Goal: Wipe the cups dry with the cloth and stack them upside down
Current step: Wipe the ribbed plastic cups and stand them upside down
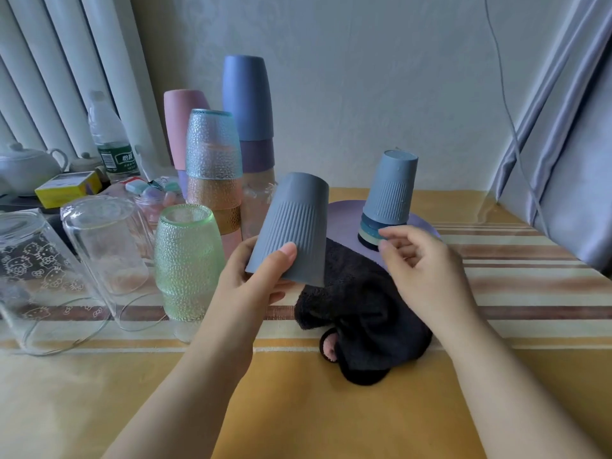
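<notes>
Nearest the camera, the yellow striped counter (99, 409) carries a dark cloth (361, 313), which lies crumpled between the two forearms, its far edge overlapping a purple plate (344, 220). Above the cloth, the left hand (255, 279) grips a grey ribbed cup (291, 226) upside down and slightly tilted, thumb across its ribbed side near the rim, fingers wrapped behind. The right hand (420, 263) hovers just right of that cup, holding nothing, its fingers loosely curled, fingertips close to the base of the stack of cups (387, 200) that stands inverted on the plate. Left of the held cup, a green textured glass (187, 263) and two clear glasses (102, 246) stand mouth-down. Behind them rise a tall stack of textured glasses (213, 167), a pink tumbler stack (180, 127) and a blue tumbler stack (248, 107). Farthest left sit a water bottle (107, 140), a white teapot (25, 167) and a yellow box (68, 188).
</notes>
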